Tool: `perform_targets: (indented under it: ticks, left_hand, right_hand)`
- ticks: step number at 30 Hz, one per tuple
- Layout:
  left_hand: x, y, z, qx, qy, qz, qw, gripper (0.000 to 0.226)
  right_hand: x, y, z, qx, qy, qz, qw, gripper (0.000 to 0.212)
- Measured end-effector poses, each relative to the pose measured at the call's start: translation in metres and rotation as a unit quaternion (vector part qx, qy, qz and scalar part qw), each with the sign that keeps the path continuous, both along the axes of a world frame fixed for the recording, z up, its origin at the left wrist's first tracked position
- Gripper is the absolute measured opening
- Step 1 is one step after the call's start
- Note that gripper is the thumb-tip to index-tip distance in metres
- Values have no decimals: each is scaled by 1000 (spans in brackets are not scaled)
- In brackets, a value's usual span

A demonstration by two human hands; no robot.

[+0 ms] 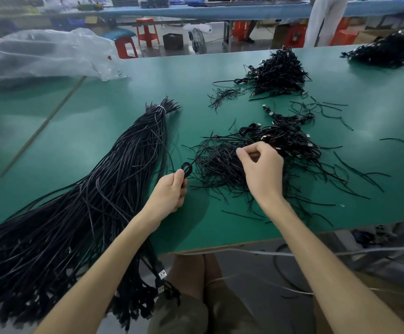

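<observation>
My left hand (172, 192) grips a small coiled black cable (187, 169) just above the green table (99, 121). My right hand (262, 168) hovers over a loose heap of black twist ties (218, 165), its thumb and forefinger pinched together at the heap's top; what they pinch is too thin to make out. To the left lies a long bundle of black USB cables (104, 189), tied with a white band near its far end and hanging over the table's near edge. Coiled finished cables (290, 138) lie just beyond my right hand.
A taller pile of coiled cables (278, 73) sits at the far middle, another pile (386, 51) at the far right. A clear plastic bag (42, 54) lies at the far left. Red stools (148, 31) and a person in white (326, 18) stand beyond the table.
</observation>
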State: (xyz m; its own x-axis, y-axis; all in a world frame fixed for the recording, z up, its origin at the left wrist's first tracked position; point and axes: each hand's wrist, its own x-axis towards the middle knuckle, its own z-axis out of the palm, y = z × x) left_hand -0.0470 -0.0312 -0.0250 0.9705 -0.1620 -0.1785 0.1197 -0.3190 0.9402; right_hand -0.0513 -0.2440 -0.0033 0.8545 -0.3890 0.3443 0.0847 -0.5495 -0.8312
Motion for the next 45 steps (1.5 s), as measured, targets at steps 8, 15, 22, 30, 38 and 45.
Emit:
perform_targets:
  ticks: [8, 15, 22, 30, 38, 45]
  left_hand:
    - [-3, -24, -6, -52, -17, -16, 998, 41]
    - [-7, -24, -13, -76, -39, 3, 996, 46]
    - [-7, -19, -11, -92, -14, -11, 996, 45]
    - [-14, -16, -9, -108, -21, -65, 992, 46]
    - [-17, -18, -10, -111, -34, -53, 992, 48]
    - [-16, -18, -11, -126, -17, -54, 990, 46]
  right_hand:
    - [-32, 58, -37, 328, 45, 96, 939, 10]
    - [-35, 66, -49, 187, 30, 94, 977, 17]
    - [-37, 56, -51, 250, 38, 152, 956, 17]
    - [-40, 54, -46, 381, 23, 180, 907, 20]
    - [-39, 55, -48, 326, 50, 201, 922, 38]
    - [-40, 55, -45, 313, 28, 268, 911, 34]
